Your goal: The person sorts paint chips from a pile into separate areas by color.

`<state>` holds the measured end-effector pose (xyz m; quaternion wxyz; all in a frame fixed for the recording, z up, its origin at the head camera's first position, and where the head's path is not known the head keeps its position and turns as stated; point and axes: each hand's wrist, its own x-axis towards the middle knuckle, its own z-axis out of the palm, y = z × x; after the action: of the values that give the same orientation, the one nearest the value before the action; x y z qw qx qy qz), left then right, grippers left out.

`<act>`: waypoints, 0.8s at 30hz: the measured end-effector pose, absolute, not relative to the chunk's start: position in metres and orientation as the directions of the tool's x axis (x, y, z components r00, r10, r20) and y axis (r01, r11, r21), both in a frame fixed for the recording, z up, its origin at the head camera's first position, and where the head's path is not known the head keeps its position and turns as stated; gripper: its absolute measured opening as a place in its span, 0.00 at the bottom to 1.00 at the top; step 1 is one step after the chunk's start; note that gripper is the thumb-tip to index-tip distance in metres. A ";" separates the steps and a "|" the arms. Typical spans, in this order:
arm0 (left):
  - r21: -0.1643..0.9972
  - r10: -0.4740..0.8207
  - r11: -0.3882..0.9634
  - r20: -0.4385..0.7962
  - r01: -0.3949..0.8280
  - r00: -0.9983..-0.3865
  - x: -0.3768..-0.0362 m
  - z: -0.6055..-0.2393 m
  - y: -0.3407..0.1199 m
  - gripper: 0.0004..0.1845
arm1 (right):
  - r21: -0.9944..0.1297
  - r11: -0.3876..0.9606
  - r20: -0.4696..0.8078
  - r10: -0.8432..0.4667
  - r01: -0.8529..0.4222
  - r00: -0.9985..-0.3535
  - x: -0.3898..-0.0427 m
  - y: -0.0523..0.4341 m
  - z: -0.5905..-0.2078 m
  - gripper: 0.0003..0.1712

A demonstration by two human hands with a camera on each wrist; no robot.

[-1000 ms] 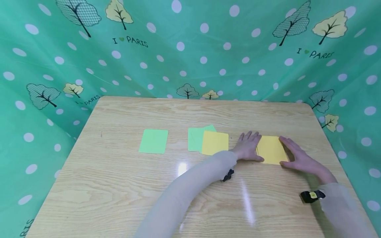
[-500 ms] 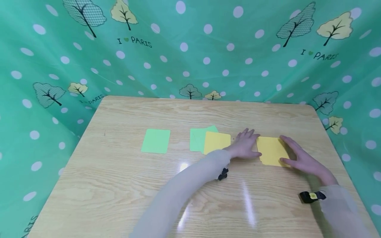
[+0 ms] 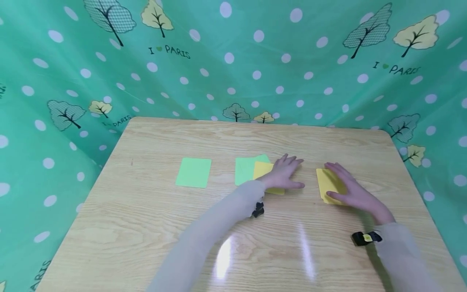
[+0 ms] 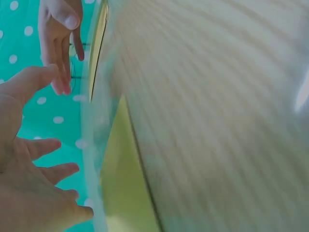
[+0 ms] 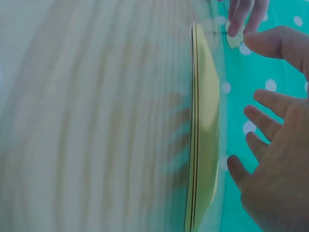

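Step in hand, as judged: sorting coloured cards by colour on wooden desk (image 3: 153, 227).

Right hand (image 3: 348, 188), right of frame centre, lies flat with fingers straight on yellow card stack (image 3: 326, 183).

Left hand (image 3: 284, 174), frame centre, fingers spread and relaxed, rests over single yellow card (image 3: 262, 170), which overlaps green card pair (image 3: 246, 168).

Lone green card (image 3: 193, 172) lies further left, apart.

Next move likely calls for a pinch or slide of single yellow card toward stack without dragging green ones.

Both forearms extended low over desk, palms down.
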<state>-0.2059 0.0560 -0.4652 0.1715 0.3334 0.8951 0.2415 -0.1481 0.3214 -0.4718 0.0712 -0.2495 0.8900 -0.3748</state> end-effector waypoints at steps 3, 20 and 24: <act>0.552 0.674 0.665 -0.154 0.503 -0.723 -0.207 -0.464 0.043 0.46 | -0.710 0.579 0.067 -0.512 -0.402 -0.856 -0.151 0.310 -0.472 0.48; 0.462 0.669 0.705 -0.180 0.538 -0.721 -0.199 -0.461 -0.028 0.49 | -0.699 0.605 -0.012 -0.543 -0.382 -0.840 -0.163 0.258 -0.469 0.47; 0.443 0.682 0.702 -0.194 0.558 -0.705 -0.198 -0.467 -0.045 0.51 | -0.693 0.599 -0.009 -0.564 -0.402 -0.825 -0.165 0.248 -0.471 0.48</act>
<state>-0.1979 -0.0453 -0.4668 0.1747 0.3423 0.9058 0.1783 -0.1654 0.2483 -0.4711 0.1142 -0.2725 0.8868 -0.3554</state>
